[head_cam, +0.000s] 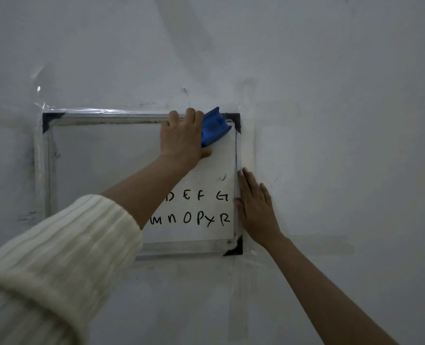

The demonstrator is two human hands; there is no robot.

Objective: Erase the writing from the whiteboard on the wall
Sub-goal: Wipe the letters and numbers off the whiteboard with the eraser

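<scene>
A small metal-framed whiteboard [101, 155] is taped flat to the wall. My left hand [182, 138] grips a blue eraser [213, 128] and presses it against the board's top right corner. Two rows of black letters [194, 207] remain on the lower right part of the board, with a faint smudge above them. My left forearm hides the letters further left. My right hand [256, 207] lies flat, fingers apart, on the wall against the board's right frame edge. The board's upper part and left side look blank.
Clear tape [86, 111] runs along the board's edges, and black corner pieces [233, 119] mark its frame. A small screw [184, 89] sits in the grey wall above the board. My cream knitted sleeve [57, 257] fills the lower left.
</scene>
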